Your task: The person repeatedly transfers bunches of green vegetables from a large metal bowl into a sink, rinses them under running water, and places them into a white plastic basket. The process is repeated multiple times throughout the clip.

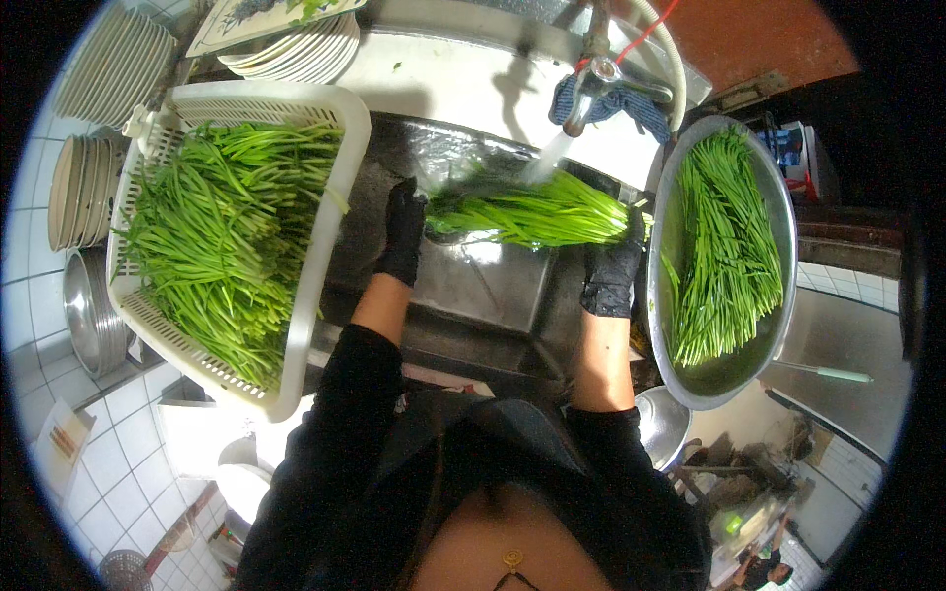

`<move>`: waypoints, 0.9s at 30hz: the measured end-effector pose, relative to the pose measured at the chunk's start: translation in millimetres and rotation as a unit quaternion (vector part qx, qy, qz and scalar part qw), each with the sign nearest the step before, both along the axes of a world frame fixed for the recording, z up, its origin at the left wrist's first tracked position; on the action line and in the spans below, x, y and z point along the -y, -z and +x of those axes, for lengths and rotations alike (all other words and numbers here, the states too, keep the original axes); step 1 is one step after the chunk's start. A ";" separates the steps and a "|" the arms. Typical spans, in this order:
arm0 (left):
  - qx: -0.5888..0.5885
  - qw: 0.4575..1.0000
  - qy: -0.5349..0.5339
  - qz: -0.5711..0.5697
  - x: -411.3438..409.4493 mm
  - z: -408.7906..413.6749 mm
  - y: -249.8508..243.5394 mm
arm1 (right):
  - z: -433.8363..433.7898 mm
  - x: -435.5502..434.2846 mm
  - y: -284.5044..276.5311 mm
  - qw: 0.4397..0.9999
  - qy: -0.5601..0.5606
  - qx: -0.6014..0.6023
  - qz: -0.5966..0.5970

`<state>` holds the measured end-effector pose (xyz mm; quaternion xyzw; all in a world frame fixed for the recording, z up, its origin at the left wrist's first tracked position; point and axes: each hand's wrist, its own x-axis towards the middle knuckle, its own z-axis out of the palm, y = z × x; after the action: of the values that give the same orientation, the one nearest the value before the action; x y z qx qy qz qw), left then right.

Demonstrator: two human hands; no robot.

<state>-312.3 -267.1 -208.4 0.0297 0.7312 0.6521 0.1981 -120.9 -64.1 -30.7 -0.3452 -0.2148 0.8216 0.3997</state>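
Note:
A bunch of long green leafy stalks, resembling garlic chives [547, 210], lies across the metal sink [480, 284] beneath water running from a faucet [591, 92]. My right hand [617, 258], in a black glove, grips the pale stem ends of this bunch. My left hand [403, 225], also black-gloved, is beside the leafy tips; whether its fingers touch them is unclear. At the left, a white plastic basket [314, 273] holds a large heap of the same greens. More greens lie lined up in an oval metal basin [789, 295] to the right of my right hand.
Stacks of plates [299, 55] stand beyond the basket and along the left wall. A blue cloth [610, 107] hangs around the faucet's base. Below the oval basin is a metal bowl [661, 425]. Another person [765, 569] appears far off at the lower right.

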 end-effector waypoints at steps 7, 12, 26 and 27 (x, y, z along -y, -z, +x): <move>-0.105 0.951 0.274 0.093 -42.4 5.1 -145.4 | -1.2 12.2 -42.3 0.992 -0.100 0.073 -0.010; -0.133 0.861 0.469 -0.142 -59.9 24.4 -141.3 | -20.3 4.7 11.3 0.981 -0.181 0.059 0.020; 0.216 0.900 0.376 0.040 -57.6 57.5 -48.5 | -49.9 17.0 108.3 0.914 -0.380 0.139 0.033; 0.157 0.908 0.388 -0.011 -61.4 60.3 -51.1 | -49.3 14.5 110.5 0.910 -0.382 0.151 0.051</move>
<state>-252.0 -205.7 -157.3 0.2059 0.6287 0.5120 0.5479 -170.3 -78.6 -141.2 -0.3360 -0.4297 0.8374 0.0354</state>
